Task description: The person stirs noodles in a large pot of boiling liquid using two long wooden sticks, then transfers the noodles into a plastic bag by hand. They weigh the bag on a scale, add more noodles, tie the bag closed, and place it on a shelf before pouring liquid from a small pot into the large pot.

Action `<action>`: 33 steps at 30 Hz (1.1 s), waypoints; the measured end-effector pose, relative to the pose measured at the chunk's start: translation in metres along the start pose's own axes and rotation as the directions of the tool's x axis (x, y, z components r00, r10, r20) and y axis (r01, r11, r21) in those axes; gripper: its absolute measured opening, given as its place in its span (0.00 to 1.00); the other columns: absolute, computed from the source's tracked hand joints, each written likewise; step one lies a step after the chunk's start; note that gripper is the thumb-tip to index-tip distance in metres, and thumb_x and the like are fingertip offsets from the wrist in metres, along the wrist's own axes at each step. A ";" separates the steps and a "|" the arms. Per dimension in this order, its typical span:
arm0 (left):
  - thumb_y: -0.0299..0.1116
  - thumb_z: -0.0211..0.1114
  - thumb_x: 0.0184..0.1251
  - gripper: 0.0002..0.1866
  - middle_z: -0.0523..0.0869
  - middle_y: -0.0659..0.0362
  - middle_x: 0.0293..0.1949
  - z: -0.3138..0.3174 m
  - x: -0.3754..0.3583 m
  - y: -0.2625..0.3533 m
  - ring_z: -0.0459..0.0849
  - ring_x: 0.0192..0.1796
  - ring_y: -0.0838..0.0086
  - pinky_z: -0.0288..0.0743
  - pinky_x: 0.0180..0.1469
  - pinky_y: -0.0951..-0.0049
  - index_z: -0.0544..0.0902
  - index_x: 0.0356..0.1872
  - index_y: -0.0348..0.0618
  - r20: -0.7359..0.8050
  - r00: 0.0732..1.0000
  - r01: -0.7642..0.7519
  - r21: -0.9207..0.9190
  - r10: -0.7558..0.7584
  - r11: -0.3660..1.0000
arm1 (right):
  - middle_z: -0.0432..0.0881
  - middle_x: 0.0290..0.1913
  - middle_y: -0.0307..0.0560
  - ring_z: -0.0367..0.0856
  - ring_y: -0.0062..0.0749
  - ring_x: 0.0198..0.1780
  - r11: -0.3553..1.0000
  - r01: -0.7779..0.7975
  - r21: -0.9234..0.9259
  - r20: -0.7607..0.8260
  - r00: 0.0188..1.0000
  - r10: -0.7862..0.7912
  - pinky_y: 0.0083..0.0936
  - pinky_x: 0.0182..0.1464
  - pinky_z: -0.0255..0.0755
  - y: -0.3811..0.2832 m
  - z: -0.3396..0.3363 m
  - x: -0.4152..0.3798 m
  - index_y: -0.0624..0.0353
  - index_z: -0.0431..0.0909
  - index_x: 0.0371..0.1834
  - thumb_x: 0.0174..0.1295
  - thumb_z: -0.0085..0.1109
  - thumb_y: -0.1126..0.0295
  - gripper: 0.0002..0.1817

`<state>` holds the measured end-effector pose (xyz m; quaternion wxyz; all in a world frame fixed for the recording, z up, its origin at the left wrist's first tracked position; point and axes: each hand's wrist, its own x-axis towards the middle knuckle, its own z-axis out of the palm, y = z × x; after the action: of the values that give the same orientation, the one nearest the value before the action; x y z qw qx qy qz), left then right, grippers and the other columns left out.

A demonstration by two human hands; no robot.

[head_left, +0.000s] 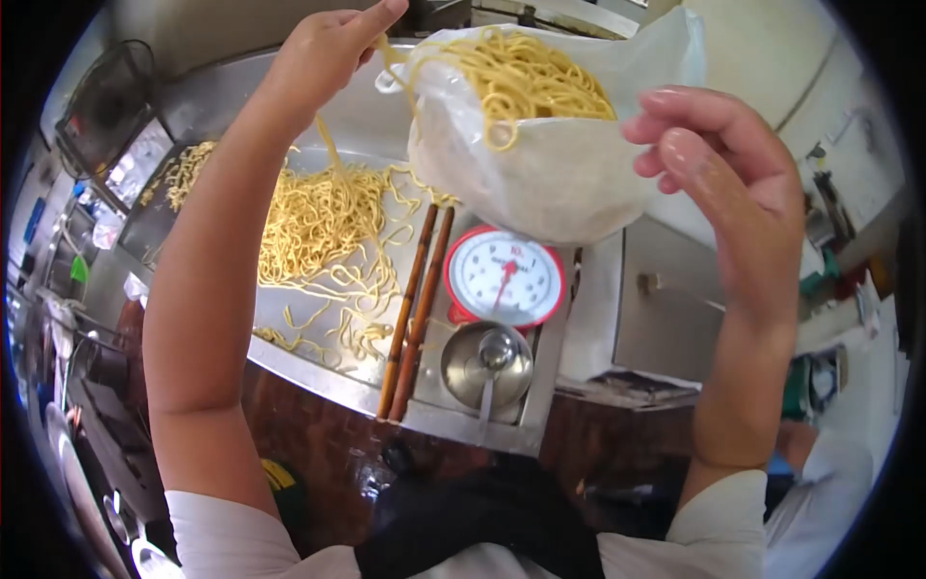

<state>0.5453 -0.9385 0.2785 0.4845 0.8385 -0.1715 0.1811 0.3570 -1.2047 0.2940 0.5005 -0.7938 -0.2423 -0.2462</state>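
A clear plastic bag (540, 183) heaped with yellow noodles (535, 77) rests above the red dial scale (506, 277), hiding its top. My left hand (328, 58) is raised at the left of the bag, fingers curled in on a few noodle strands that trail from it. To the right of the bag is my right hand (728, 159), its fingers bent but apart, with nothing visible in them; its fingertips are close to the bag's side. Below my left hand, a pile of loose noodles (323, 227) lies on the metal tray (362, 372).
Two long wooden sticks (417, 314) lie side by side left of the scale. A metal bowl (463, 372) with a ladle (495, 352) in it stands in front of the scale. At far left is a round wire strainer (104, 108). Another person's sleeve (834, 492) shows at lower right.
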 end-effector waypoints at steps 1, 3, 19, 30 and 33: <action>0.62 0.62 0.63 0.27 0.60 0.73 0.13 -0.007 -0.003 0.002 0.54 0.15 0.88 0.46 0.18 0.81 0.71 0.18 0.51 0.089 0.993 0.087 -0.102 -0.078 0.991 | 0.84 0.41 0.46 0.79 0.22 0.40 1.000 -0.012 -0.021 0.004 1.000 0.012 0.19 0.45 0.72 -0.007 0.015 0.003 0.66 0.78 0.51 0.63 0.60 0.66 0.17; 0.61 0.62 0.64 0.27 0.59 0.73 0.13 -0.015 -0.007 0.000 0.52 0.14 0.88 0.44 0.17 0.80 0.69 0.17 0.52 0.202 0.970 0.178 -0.200 -0.137 0.963 | 0.84 0.44 0.44 0.79 0.21 0.40 0.976 -0.016 -0.219 0.057 0.998 0.029 0.18 0.43 0.72 -0.019 0.039 0.004 0.64 0.78 0.52 0.62 0.61 0.69 0.16; 0.52 0.58 0.70 0.21 0.73 0.69 0.18 -0.027 -0.006 0.009 0.62 0.17 0.87 0.52 0.20 0.81 0.81 0.28 0.44 0.310 0.929 -0.006 -0.534 0.203 0.845 | 0.81 0.41 0.39 0.77 0.19 0.33 0.965 0.040 -0.260 0.130 0.992 -0.006 0.20 0.35 0.71 0.035 0.140 0.123 0.60 0.78 0.54 0.57 0.66 0.65 0.22; 0.48 0.62 0.69 0.25 0.65 0.63 0.14 -0.076 0.052 -0.072 0.61 0.21 0.80 0.57 0.23 0.70 0.76 0.20 0.34 0.159 0.905 -0.372 -0.155 0.395 0.915 | 0.70 0.15 0.43 0.68 0.26 0.21 0.542 -0.242 -0.805 -0.194 0.970 0.144 0.30 0.25 0.62 0.018 0.104 0.183 0.66 0.73 0.14 0.58 0.58 0.37 0.37; 0.46 0.62 0.68 0.24 0.68 0.53 0.14 -0.094 0.081 -0.123 0.62 0.20 0.73 0.59 0.24 0.65 0.74 0.20 0.34 0.141 0.888 -0.448 0.051 0.437 0.893 | 0.73 0.16 0.41 0.70 0.27 0.20 0.583 -0.397 -0.709 -0.453 0.890 0.054 0.27 0.24 0.64 0.020 0.071 0.179 0.64 0.76 0.19 0.58 0.61 0.42 0.31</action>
<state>0.6605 -0.8070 0.2683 0.3839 0.8062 -0.3807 0.2404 0.5167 -1.1229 0.3673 0.1665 -0.8914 0.0984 -0.4099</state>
